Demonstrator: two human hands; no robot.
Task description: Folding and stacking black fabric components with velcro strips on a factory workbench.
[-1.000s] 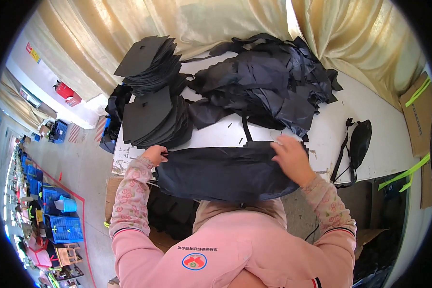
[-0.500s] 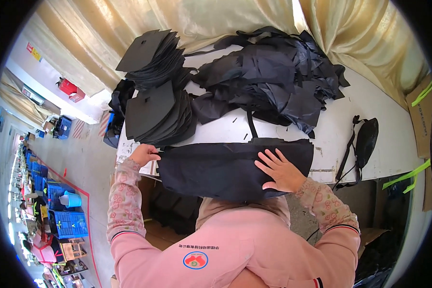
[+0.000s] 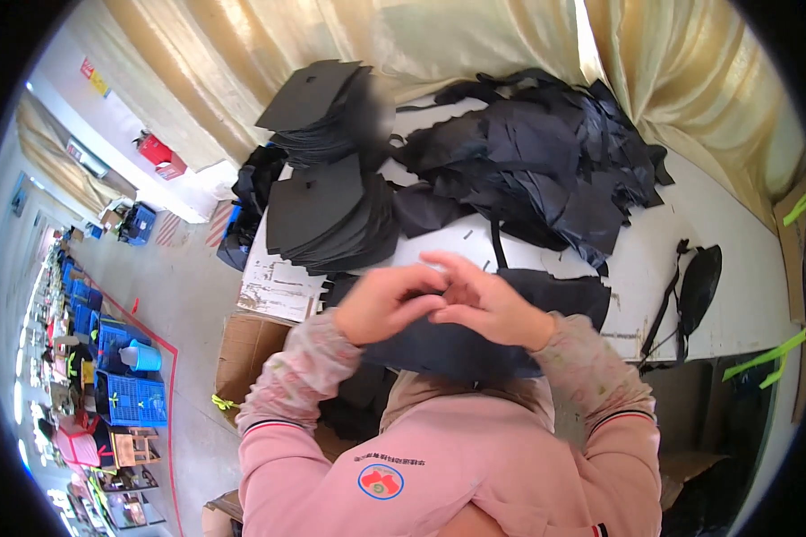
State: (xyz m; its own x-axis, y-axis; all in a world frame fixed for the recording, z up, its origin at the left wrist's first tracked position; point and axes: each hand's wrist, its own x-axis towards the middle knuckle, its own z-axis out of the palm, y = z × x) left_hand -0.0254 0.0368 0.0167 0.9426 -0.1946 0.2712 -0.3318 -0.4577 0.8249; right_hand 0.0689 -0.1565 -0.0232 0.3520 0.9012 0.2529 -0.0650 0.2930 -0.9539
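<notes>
My left hand [image 3: 387, 309] and my right hand [image 3: 491, 306] are raised together in front of me, fingertips touching each other. Whether anything small sits between the fingers cannot be told. Below them a dark flat fabric piece [image 3: 564, 300] lies over the near edge of the white table [image 3: 690, 224], partly hidden by my hands and pink sleeves. Neither hand visibly grips the fabric.
Two stacks of black flat panels [image 3: 331, 215] [image 3: 318, 98] stand at the table's left. A heap of black fabric [image 3: 546, 161] fills the far middle. A black pouch with a strap [image 3: 700, 285] lies at the right. A cardboard box [image 3: 251, 349] and blue crates [image 3: 130, 398] sit on the floor to the left.
My hands were spread apart on the fabric piece, the left at its left end. Both have left it and come together above its middle.
</notes>
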